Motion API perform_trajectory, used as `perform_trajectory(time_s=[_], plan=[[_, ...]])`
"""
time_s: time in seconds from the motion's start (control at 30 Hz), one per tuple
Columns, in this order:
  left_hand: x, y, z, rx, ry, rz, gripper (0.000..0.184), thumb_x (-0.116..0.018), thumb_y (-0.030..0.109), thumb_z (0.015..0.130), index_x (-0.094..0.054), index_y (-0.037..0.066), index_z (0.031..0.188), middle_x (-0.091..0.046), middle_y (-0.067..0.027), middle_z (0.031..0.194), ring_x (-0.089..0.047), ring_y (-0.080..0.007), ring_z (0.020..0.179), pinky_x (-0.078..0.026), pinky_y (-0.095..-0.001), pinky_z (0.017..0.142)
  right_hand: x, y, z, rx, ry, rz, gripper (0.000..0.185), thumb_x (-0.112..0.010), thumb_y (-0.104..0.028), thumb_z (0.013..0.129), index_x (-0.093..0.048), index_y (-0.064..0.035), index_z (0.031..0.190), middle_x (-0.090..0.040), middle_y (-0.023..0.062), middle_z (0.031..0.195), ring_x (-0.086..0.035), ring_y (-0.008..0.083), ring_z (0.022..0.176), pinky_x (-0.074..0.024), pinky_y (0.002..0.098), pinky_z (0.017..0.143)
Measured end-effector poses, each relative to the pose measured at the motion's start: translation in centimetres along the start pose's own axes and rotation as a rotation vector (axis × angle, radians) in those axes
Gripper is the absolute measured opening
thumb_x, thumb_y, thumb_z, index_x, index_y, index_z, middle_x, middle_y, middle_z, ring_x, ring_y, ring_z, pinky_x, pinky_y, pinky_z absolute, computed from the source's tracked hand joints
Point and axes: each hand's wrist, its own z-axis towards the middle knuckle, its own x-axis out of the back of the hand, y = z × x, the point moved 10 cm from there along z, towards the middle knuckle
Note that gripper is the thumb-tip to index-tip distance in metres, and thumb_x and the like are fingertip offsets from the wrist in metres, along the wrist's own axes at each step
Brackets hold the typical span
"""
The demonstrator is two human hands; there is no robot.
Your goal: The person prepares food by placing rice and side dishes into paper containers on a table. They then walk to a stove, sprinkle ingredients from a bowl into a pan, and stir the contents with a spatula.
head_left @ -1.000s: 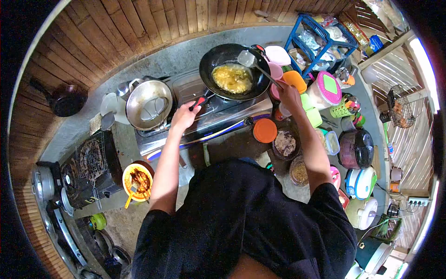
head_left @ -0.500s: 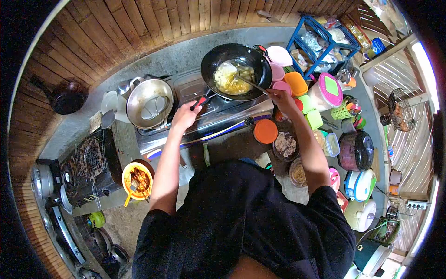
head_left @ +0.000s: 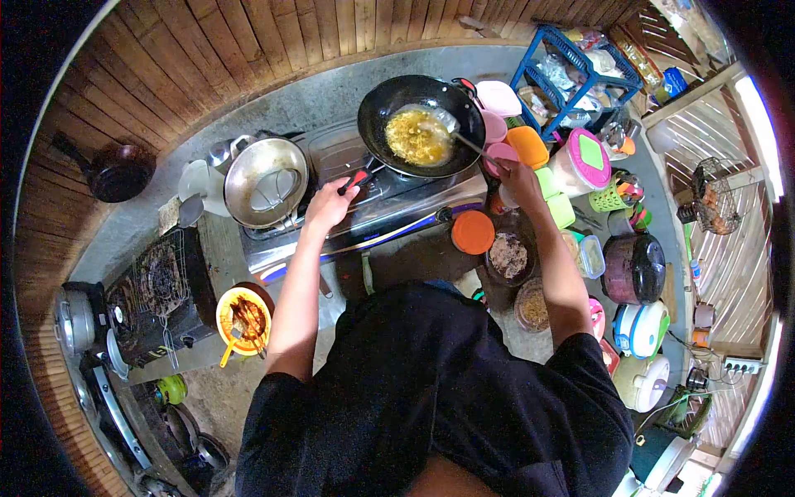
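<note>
A black wok (head_left: 383, 105) rests on the right side of the gas stove (head_left: 389, 214). Yellow bits of food (head_left: 418, 137) lie in bubbling oil at its bottom. My left hand (head_left: 330, 203) is closed around the wok's black and red handle (head_left: 354, 181). In my right hand (head_left: 515, 179) is the handle end of a metal spatula (head_left: 468, 142). The spatula's blade is inside the wok, at the right edge of the food. Steam blurs the food a little.
A steel pan (head_left: 236, 186) with a strainer stands on the stove's left side. An orange bowl (head_left: 222, 319) with dark sauce sits beside my left arm. Colourful plastic containers (head_left: 528, 147) crowd the wok's right side. Behind them stands a blue rack (head_left: 571, 91).
The spatula's blade has moved from the food's upper left to its right edge, and my right hand has shifted right. My left hand stays on the wok handle.
</note>
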Motion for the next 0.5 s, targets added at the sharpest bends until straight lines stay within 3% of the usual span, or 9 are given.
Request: perform_trajectory(time_s=[0.1, 0.17, 0.2, 0.27, 0.3, 0.37, 0.4, 0.47, 0.5], plan=[[0.5, 1.1, -0.8, 0.041, -0.051, -0.01, 0.042, -0.055, 0.041, 0.088, -0.058, 0.017, 0.121, -0.062, -0.0193, 0.107, -0.058, -0.036, 0.104, -0.046, -0.0406, 0.088, -2.1, 0.1, 0.2, 0.067, -0.048, 0.256, 0.024, -0.057, -0.017, 0.087, -0.065, -0.0083, 0.108, -0.067, 0.0161, 0.092, -0.065, 0.0274, 0.082, -0.0501, 0.0375, 0.071], [0.6, 0.8, -0.8, 0.069, -0.041, 0.0, 0.043, -0.055, 0.042, 0.087, -0.058, 0.016, 0.121, -0.062, -0.0192, 0.108, -0.058, -0.0357, 0.104, -0.046, -0.0406, 0.089, -3.4, -2.5, -0.3, 0.394, -0.173, 0.488, 0.026, -0.051, -0.018, 0.092, -0.063, -0.0076, 0.113, -0.067, 0.0186, 0.091, -0.065, 0.0266, 0.075, -0.0496, 0.0409, 0.068], [0.6, 0.8, -0.8, 0.069, -0.04, 0.001, 0.043, -0.055, 0.042, 0.087, -0.058, 0.016, 0.121, -0.062, -0.0192, 0.108, -0.058, -0.0357, 0.104, -0.046, -0.0406, 0.089, -3.1, -3.0, -0.4, 0.396, -0.173, 0.489, 0.026, -0.051, -0.018, 0.092, -0.063, -0.0076, 0.113, -0.067, 0.0186, 0.091, -0.065, 0.0266, 0.075, -0.0496, 0.0409, 0.068], [0.8, 0.8, -0.8, 0.05, -0.01, 0.007, 0.043, -0.056, 0.042, 0.087, -0.058, 0.017, 0.122, -0.062, -0.0191, 0.108, -0.058, -0.0353, 0.105, -0.046, -0.0403, 0.09, -5.2, -1.4, -0.3, 0.046, -0.354, 0.612, 0.026, -0.051, -0.015, 0.091, -0.063, -0.0029, 0.111, -0.067, 0.0156, 0.093, -0.063, 0.0202, 0.077, -0.0481, 0.0376, 0.067], [0.8, 0.8, -0.8, 0.051, -0.009, 0.006, 0.043, -0.056, 0.042, 0.087, -0.058, 0.017, 0.122, -0.062, -0.0191, 0.108, -0.058, -0.0353, 0.105, -0.046, -0.0403, 0.09, -4.6, -2.1, -0.5, 0.047, -0.355, 0.611, 0.026, -0.051, -0.015, 0.091, -0.063, -0.0029, 0.111, -0.067, 0.0156, 0.093, -0.063, 0.0202, 0.077, -0.0481, 0.0376, 0.067], [0.6, 0.8, -0.7, 0.053, -0.046, -0.035, 0.043, -0.056, 0.042, 0.087, -0.058, 0.017, 0.122, -0.062, -0.0187, 0.108, -0.058, -0.0349, 0.105, -0.045, -0.04, 0.09, -1.0, -3.6, -0.3, 0.186, -0.114, 0.603, 0.022, -0.056, -0.01, 0.089, -0.065, -0.0043, 0.108, -0.067, 0.0161, 0.091, -0.061, 0.0193, 0.074, -0.0482, 0.0327, 0.068], [0.3, 0.3, -0.4, 0.052, -0.047, -0.035, 0.043, -0.056, 0.042, 0.087, -0.058, 0.017, 0.122, -0.062, -0.0187, 0.108, -0.058, -0.0349, 0.105, -0.045, -0.04, 0.09, -1.3, -3.3, -0.1, 0.185, -0.113, 0.604, 0.022, -0.056, -0.01, 0.089, -0.065, -0.0043, 0.108, -0.067, 0.0161, 0.091, -0.061, 0.0193, 0.074, -0.0482, 0.0327, 0.068], [-0.5, -0.4, 0.1, 0.037, -0.053, -0.049, 0.043, -0.057, 0.042, 0.087, -0.058, 0.017, 0.121, -0.063, -0.0186, 0.108, -0.058, -0.0349, 0.105, -0.045, -0.0401, 0.09, 1.4, -2.6, 0.2, 0.275, 0.244, 0.39, 0.024, -0.056, -0.015, 0.089, -0.065, -0.0102, 0.11, -0.066, 0.0181, 0.084, -0.063, 0.0271, 0.077, -0.0498, 0.0383, 0.068], [-0.2, 0.1, -0.2, 0.034, -0.055, -0.048, 0.043, -0.057, 0.042, 0.087, -0.058, 0.017, 0.121, -0.063, -0.0186, 0.108, -0.058, -0.0349, 0.105, -0.045, -0.0401, 0.09, 2.1, -3.0, 0.0, 0.272, 0.246, 0.389, 0.024, -0.056, -0.015, 0.089, -0.065, -0.0102, 0.11, -0.066, 0.0181, 0.084, -0.063, 0.0271, 0.077, -0.0498, 0.0383, 0.068]])
